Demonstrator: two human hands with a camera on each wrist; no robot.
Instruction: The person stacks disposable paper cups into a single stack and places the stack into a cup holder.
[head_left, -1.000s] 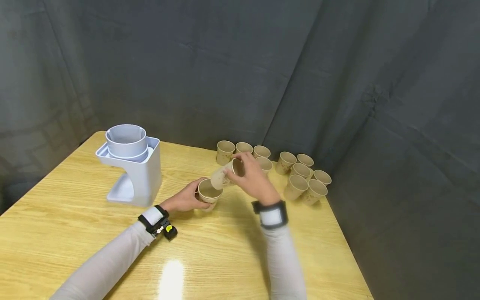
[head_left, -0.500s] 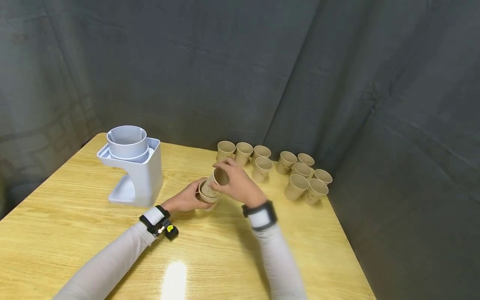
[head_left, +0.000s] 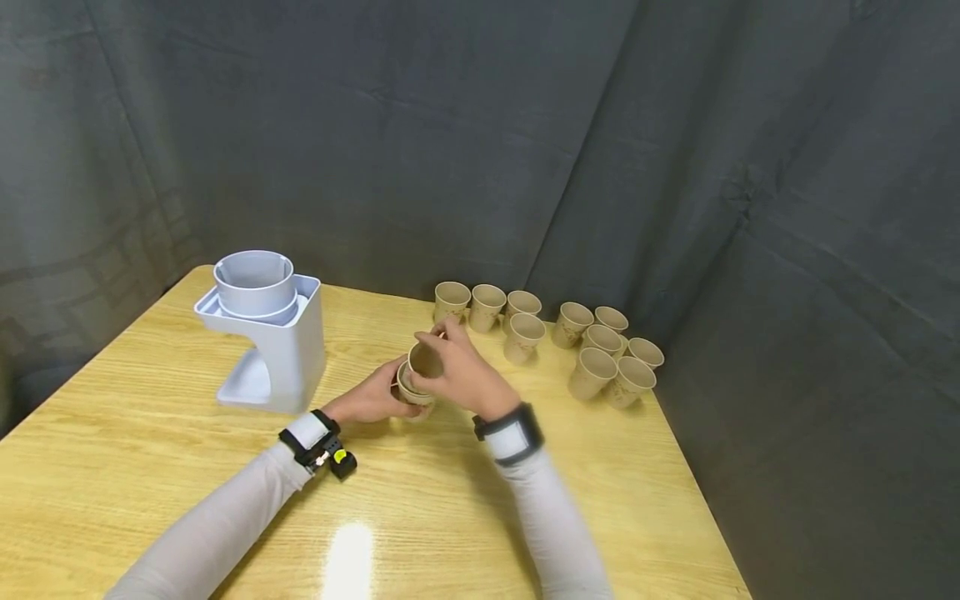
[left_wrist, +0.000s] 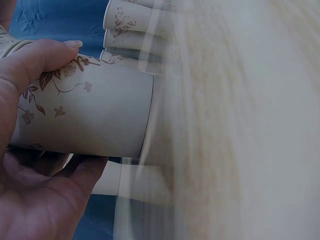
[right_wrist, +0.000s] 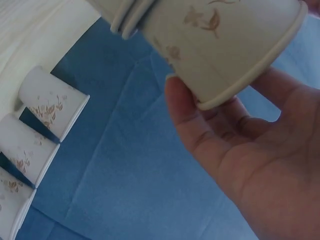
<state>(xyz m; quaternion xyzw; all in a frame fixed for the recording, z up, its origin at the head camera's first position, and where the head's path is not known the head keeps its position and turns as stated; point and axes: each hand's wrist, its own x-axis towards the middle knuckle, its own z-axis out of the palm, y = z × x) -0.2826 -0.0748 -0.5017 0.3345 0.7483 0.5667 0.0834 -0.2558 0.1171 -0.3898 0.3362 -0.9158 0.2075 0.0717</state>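
Note:
My left hand (head_left: 375, 395) grips a beige paper cup (left_wrist: 95, 110) with brown flower print, thumb on one side and fingers on the other. My right hand (head_left: 467, 373) holds another paper cup (right_wrist: 225, 45) near its rim, between thumb and fingers. In the head view this upper cup is tilted, its mouth facing up, and its lower end sits inside the mouth of the cup in my left hand. Two rims (right_wrist: 131, 19) lie close together below it in the right wrist view, so the left hand's cup appears to have another nested in it.
A light grey holder (head_left: 292, 367) with a round cup-like top (head_left: 255, 287) stands at the left. Several paper cups (head_left: 525, 337) stand upright at the back, and another cluster of paper cups (head_left: 592, 372) stands at the right. Dark curtains (head_left: 420, 150) hang behind the wooden table (head_left: 420, 517).
My right hand has moved left and down, bringing its cup from above the left hand's cup into that cup's mouth. The left hand has stayed almost in place.

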